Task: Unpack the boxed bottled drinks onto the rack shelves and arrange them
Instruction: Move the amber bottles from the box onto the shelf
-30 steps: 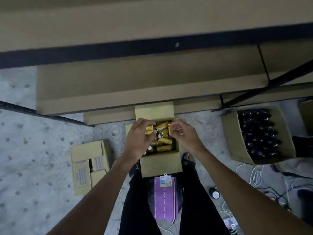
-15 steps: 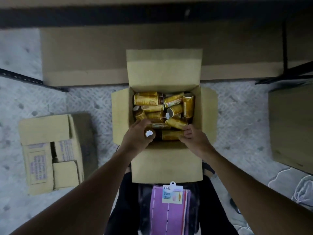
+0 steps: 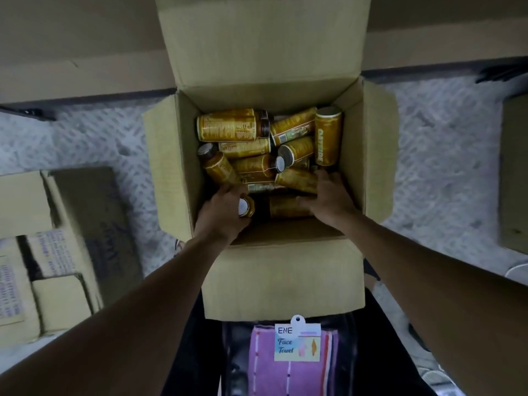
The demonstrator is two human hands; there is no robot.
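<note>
— Head view: where do the gold-labelled, dark-capped bottles (image 3: 237, 128) lie?

— Jumbled on their sides inside the open brown cardboard box (image 3: 351, 155). Those underneath are hidden.

— And the hands?

— The left hand (image 3: 220, 215) is at the box's near-left corner, fingers curled round a white-topped bottle (image 3: 246, 207) whose body the palm hides. The right hand (image 3: 331, 200), at the near-right corner, wraps a blurred lying bottle (image 3: 281, 207) along the near wall. Its fingertips are tucked out of sight.

— Around the box?

— Grey patterned floor (image 3: 443, 152). A printed cardboard carton (image 3: 85, 224) sits off the left flap, cut by the frame edge. A brown shelf board (image 3: 71, 38) runs past the far flap, and a purple face towel (image 3: 285, 375) shows below the near flap.
</note>
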